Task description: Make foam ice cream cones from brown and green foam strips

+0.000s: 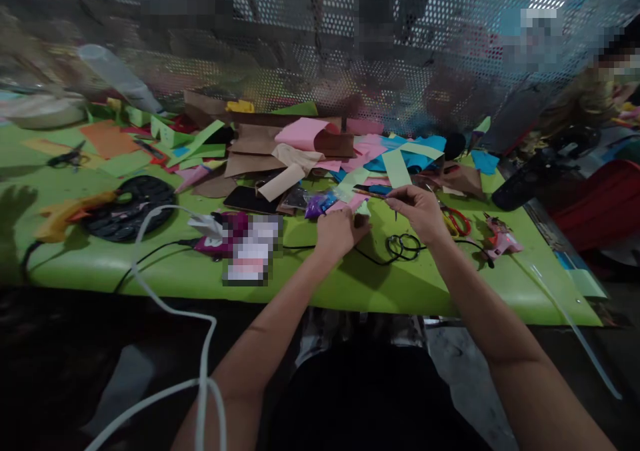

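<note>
My left hand (336, 230) is low over the table with its fingers bent together. A small pale green paper piece (363, 208) shows at its fingertips and appears held there. To its left lies a shiny purple packet (315, 206). My right hand (421, 212) is raised a little to the right, thumb and fingertips pinched; what is between them is too small to make out. Just beyond it are a dark, slim tool (373, 189) and pale green paper strips (397, 169). Scissors with red and yellow handles (459, 223) lie partly behind my right wrist.
A pink glue gun (501, 238) is on the right, its black cord (403, 246) looping between my arms. Left are a phone (253, 248), a yellow tool (70, 214) and a black round tray (133, 208). Paper scraps (295, 138) line the perforated metal screen (320, 51). A white cable (173, 308) crosses the front edge.
</note>
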The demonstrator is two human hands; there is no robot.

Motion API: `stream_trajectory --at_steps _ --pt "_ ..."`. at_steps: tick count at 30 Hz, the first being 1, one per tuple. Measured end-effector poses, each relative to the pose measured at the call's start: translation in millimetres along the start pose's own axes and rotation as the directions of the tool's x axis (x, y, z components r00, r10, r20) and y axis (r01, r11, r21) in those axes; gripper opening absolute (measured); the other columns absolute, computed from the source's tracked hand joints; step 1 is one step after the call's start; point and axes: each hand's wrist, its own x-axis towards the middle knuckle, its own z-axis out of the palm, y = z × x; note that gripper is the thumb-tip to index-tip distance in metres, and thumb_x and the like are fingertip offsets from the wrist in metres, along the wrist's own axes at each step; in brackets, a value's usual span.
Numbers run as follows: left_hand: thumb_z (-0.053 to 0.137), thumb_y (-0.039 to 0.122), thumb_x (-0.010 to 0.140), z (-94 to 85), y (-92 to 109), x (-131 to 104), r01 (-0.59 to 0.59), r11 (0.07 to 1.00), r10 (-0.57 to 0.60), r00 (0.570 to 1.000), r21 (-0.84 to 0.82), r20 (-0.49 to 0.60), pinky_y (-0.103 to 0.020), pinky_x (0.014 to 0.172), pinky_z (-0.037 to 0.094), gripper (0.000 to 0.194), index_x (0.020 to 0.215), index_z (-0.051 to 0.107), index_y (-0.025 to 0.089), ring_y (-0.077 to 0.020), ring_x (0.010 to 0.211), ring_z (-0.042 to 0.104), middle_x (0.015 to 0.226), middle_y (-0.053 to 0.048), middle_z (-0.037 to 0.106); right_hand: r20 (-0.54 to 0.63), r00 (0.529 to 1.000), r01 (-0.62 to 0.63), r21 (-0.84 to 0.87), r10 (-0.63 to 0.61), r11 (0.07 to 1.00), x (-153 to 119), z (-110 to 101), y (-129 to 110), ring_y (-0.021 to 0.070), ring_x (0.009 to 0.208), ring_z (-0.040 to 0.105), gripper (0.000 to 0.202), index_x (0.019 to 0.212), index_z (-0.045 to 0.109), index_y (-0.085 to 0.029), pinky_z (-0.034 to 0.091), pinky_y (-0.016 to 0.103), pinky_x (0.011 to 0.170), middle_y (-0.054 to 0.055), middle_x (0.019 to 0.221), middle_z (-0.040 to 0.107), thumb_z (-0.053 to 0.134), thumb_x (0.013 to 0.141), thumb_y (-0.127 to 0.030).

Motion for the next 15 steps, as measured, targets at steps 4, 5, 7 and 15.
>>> stream_trajectory --at_steps 4,5,7,15 --pt "0.05 0.055 0.095 7.7 -0.4 5.8 0.002 1.0 -0.002 1.0 0.015 0.024 -0.044 0.09 0.048 0.047 0.111 0.063 0.012 -0.0381 0.109 0.07 0.109 -0.023 0.075 0.051 0.998 -0.039 0.03 0.037 0.999 -5.3 3.6 15.0 0.0169 0.071 0.062 0.023 0.079 0.073 -0.02 0.052 0.031 0.068 0.002 0.076 0.073 0.079 0.071 -0.041" --pt "0.052 0.052 0.095 9.2 -1.2 6.5 0.011 1.0 -0.011 0.999 0.009 0.031 -0.043 0.09 0.048 0.044 0.112 0.061 0.013 -0.0379 0.109 0.07 0.111 -0.023 0.074 0.061 0.997 -0.048 0.043 0.046 0.998 -6.8 4.8 18.1 0.017 0.071 0.062 0.023 0.079 0.073 -0.02 0.052 0.031 0.068 0.002 0.076 0.073 0.079 0.071 -0.041" --pt "0.057 0.048 0.093 11.1 -1.9 7.0 0.034 0.999 -0.033 0.998 -0.02 0.045 -0.042 0.09 0.049 0.038 0.112 0.058 0.014 -0.0374 0.11 0.07 0.112 -0.022 0.074 0.074 0.996 -0.057 0.066 0.053 0.996 -9.7 7.0 22.5 0.017 0.07 0.062 0.022 0.078 0.073 -0.02 0.052 0.031 0.068 0.002 0.075 0.073 0.078 0.071 -0.041" --pt "0.06 0.033 0.09 7.8 10.8 6.7 0.056 0.891 -0.075 0.997 -0.45 -0.026 -0.037 0.079 0.049 0.03 0.112 0.043 0.021 -0.028 0.096 0.07 0.107 -0.014 0.07 0.05 0.999 -0.006 0.035 0.004 0.999 -18.6 8.2 18.5 0.0181 0.074 0.066 0.015 0.081 0.074 -0.02 0.054 0.032 0.071 0.003 0.079 0.073 0.075 0.078 -0.034"
